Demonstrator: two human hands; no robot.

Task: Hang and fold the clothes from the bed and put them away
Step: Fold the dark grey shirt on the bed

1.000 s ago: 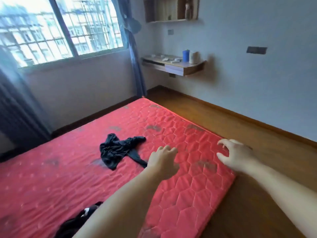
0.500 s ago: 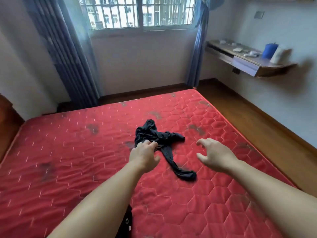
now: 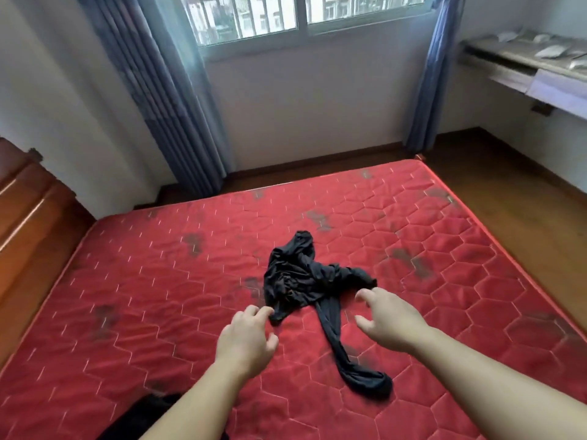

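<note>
Reaching left hand and right hand, each grip loosely spread, empty, by black garment

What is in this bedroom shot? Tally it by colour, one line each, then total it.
Red: 1, the mattress.
Black: 2, the crumpled garment between both hands, and another dark cloth partly hidden at the bottom edge.
Blue: 2, the left curtain and the right curtain.
Brown: 1, the wooden headboard.
Total: 6.
</note>
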